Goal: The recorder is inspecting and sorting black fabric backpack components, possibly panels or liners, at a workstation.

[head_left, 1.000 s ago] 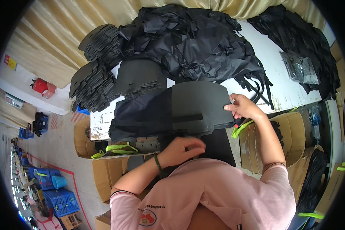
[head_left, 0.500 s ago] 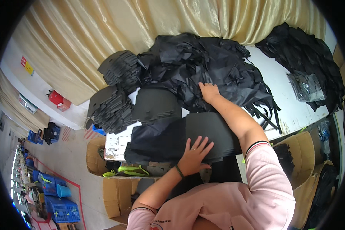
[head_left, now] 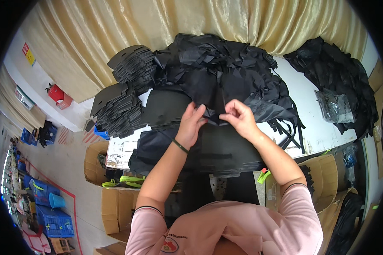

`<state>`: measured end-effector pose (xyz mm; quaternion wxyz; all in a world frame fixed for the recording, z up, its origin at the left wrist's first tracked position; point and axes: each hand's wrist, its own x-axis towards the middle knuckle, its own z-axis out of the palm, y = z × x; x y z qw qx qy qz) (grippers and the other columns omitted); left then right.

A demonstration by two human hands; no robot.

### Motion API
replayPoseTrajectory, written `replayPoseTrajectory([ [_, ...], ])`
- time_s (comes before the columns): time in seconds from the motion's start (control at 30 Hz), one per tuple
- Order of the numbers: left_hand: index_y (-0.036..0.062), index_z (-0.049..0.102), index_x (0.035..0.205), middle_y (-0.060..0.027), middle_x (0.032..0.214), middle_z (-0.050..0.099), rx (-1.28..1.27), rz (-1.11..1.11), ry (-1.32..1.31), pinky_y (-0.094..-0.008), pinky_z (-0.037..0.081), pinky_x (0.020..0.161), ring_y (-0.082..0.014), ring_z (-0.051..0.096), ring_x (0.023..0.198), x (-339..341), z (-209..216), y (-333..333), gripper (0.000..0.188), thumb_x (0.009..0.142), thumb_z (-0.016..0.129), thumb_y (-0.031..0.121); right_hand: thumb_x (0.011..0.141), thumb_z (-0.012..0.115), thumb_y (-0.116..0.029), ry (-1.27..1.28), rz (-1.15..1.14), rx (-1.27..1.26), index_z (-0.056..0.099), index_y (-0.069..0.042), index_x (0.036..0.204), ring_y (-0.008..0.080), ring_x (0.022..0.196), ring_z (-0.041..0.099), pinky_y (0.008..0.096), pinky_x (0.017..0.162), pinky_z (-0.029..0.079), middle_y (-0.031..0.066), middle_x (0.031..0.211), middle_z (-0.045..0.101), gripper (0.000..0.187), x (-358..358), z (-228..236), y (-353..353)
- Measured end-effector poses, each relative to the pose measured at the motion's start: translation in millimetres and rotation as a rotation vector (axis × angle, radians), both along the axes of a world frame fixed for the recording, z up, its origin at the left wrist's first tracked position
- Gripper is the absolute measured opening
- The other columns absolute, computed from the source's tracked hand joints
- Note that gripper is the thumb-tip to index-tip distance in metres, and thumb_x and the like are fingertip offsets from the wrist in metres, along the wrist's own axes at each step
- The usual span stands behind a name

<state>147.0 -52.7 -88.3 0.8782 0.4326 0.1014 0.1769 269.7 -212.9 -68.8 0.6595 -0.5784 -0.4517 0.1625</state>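
Note:
My left hand (head_left: 191, 124) and my right hand (head_left: 242, 120) face each other over the table, each pinching the near edge of a thin black fabric piece (head_left: 205, 87). The piece stretches away from me onto a crumpled heap of black fabric (head_left: 249, 59). Below my hands lies a neat stack of dark flat sheets (head_left: 230, 148), with folded black fabric (head_left: 147, 146) to its left. Beyond my left hand sits another stack of dark sheets (head_left: 166, 104). Fanned sheet stacks (head_left: 119, 110) lie farther left.
The white table (head_left: 327, 136) carries a second black fabric heap (head_left: 332, 68) and a clear plastic bag (head_left: 334, 106) at the right. Open cardboard boxes (head_left: 323, 178) stand below its near edge. A gold curtain (head_left: 178, 19) hangs behind. Blue crates (head_left: 55, 221) stand on the floor at left.
My left hand has left the sheet stack and moved forward. My right hand has come back toward me from the heap. Both now hold the edge of a fabric piece.

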Motion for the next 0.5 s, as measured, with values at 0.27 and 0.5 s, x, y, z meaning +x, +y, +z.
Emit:
replayPoseTrajectory([
  [0.27, 0.0016, 0.059, 0.104, -0.0021, 0.094, 0.065, 0.393, 0.190, -0.229, -0.0217, 0.047, 0.081, -0.0079, 0.060, 0.088, -16.9, 35.8, -25.9, 0.016, 0.089, 0.059, -0.006, 0.066, 0.087, -0.021, -0.279, 0.134, -0.316, 0.048, -0.005, 0.136, 0.0246, 0.129, 0.046, 0.0381, 0.108, 0.035, 0.0107, 0.135, 0.052, 0.082, 22.4, 48.9, -59.5],
  [0.5, 0.0008, 0.056, 0.104, -0.0017, 0.099, 0.061, 0.580, 0.264, -0.332, -0.0217, 0.046, 0.082, -0.0063, 0.057, 0.092, -17.2, 49.7, -38.7, 0.015, 0.091, 0.055, -0.006, 0.059, 0.084, -0.012, -1.307, -0.061, -0.406, 0.038, -0.017, 0.145, 0.0315, 0.141, 0.032, 0.0598, 0.114, 0.019, 0.0101, 0.148, 0.039, 0.097, -51.0, 147.3, -51.1],
])
